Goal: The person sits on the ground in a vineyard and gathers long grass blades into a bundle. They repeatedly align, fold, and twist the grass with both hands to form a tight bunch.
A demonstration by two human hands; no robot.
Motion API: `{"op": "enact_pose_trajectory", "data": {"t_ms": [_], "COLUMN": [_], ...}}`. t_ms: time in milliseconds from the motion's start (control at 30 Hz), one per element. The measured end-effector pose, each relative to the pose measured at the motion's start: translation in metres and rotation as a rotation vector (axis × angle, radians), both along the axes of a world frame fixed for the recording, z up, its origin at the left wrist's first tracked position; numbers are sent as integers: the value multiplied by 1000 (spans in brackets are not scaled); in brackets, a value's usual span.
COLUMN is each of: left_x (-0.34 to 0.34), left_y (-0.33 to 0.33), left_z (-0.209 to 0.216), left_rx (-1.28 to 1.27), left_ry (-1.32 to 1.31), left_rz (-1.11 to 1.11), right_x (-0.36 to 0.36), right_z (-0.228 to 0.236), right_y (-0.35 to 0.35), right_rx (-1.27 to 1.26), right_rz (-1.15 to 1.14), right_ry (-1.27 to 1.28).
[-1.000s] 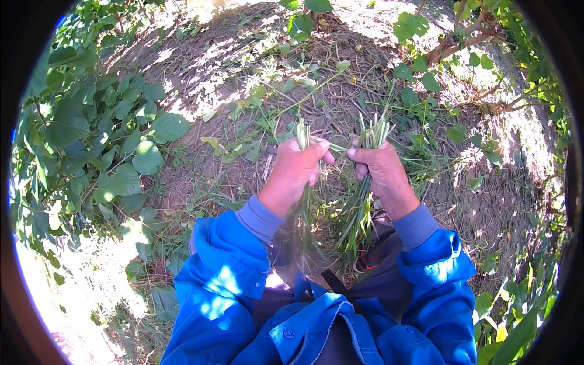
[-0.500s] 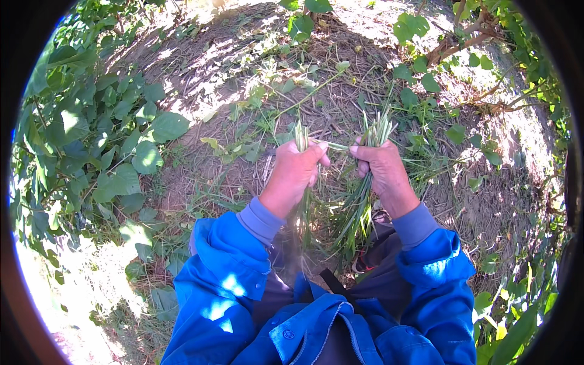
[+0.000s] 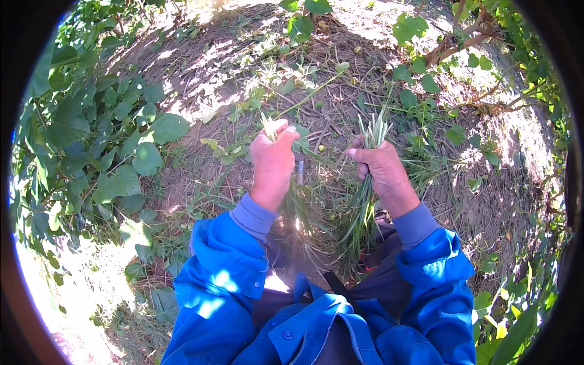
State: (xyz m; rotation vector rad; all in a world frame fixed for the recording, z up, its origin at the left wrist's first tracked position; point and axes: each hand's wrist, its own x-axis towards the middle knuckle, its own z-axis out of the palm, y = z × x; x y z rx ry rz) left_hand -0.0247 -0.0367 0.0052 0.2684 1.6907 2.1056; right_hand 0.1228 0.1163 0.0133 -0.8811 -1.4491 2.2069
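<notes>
My left hand is closed round a small bunch of long grass stalks; their pale ends poke up above the fingers and green blades hang below, partly smeared by motion. To its right, my right hand grips a thicker bunch of green grass. Its pale cut-looking ends stand above the fist, and the blades droop toward my knees. A gap separates the two hands. Between them, low down by the left wrist, a short greyish metal-looking rod shows; what it belongs to is hidden.
Leafy green bushes crowd the left side. At the upper right, a woody vine branch with leaves reaches in. The ground ahead is sloping soil littered with dry stalks and weeds. A small yellowish round thing lies beyond my hands.
My left hand has moved left and slightly up, away from the right hand. The strand stretched between the hands no longer spans them. My right hand has barely moved.
</notes>
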Motion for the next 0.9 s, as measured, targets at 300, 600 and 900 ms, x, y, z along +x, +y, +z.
{"op": "enact_pose_trajectory", "data": {"t_ms": [300, 600, 900], "left_x": [32, 37, 36], "left_y": [0, 8, 5], "left_z": [25, 9, 10], "left_rx": [-3, -111, -129], "left_ry": [63, 224, 144], "left_rz": [-239, -307, -272], "right_x": [-2, -8, -8], "right_z": [1, -33, -9], "right_y": [-14, -36, -42], "right_rx": [191, 540, 230], "right_rz": [133, 350, 316], "right_ry": [-105, -204, -195]}}
